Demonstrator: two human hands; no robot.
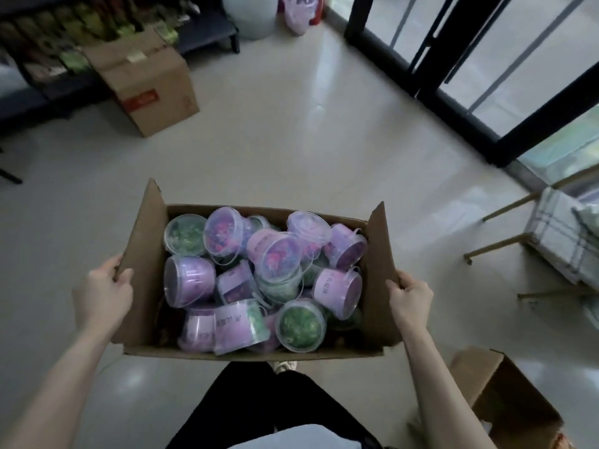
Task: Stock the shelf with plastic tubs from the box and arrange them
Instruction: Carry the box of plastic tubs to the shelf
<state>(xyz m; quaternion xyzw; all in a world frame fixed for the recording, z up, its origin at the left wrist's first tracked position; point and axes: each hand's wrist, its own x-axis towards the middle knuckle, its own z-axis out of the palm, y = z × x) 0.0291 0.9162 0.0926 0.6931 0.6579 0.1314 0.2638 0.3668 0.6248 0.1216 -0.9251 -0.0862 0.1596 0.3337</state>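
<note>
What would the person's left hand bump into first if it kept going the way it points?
The left hand grips the left flap of the box, so that cardboard comes first. Past it, probably the purple tub lying just inside, though depth is unclear.

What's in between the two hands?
In the head view, the cardboard box, piled with purple and green plastic tubs, lies between the left hand and the right hand, which each grip a side flap.
</note>
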